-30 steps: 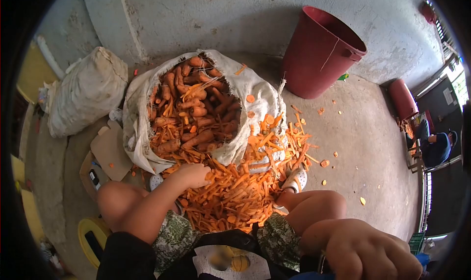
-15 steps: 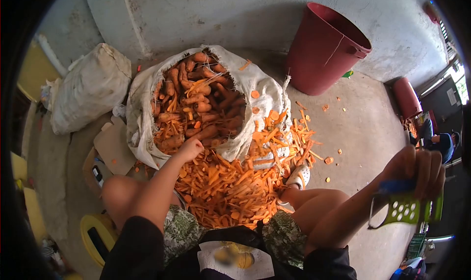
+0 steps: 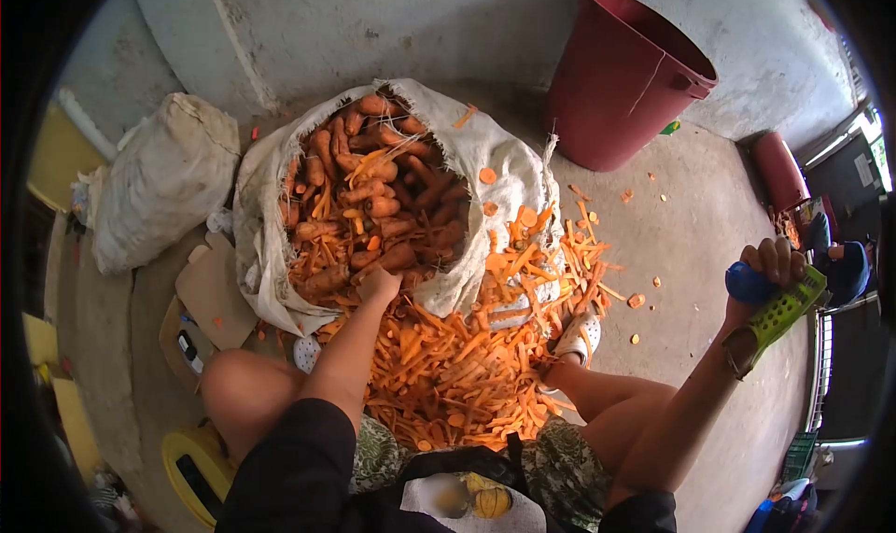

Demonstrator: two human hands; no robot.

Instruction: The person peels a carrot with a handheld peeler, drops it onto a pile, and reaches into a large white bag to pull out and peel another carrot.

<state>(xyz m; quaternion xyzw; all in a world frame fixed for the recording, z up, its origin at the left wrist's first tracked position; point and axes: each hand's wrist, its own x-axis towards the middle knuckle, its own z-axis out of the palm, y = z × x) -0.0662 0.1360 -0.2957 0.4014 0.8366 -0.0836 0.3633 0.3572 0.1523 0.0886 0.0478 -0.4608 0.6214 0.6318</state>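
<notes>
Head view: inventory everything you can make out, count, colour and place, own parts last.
Open sack: 1, white, centre
Carrots: many, orange, in open sack
Carrot peelings: many, orange, between legs
Closed sack: 1, off-white, left
Bin: 1, dark red, by wall
Cardboard: brown, left, count unclear
Yellow container: 1, lower left
Perforated tool: 1, green, at right hand
Red container: 1, far right
Crate: 1, green, lower right
Another person: 1, blue clothing, far right
Clogs: 2, white, on feet
Left hand: 1, bare, at carrots
Right hand: 1, bare, raised right
Edge clutter: unclear
</notes>
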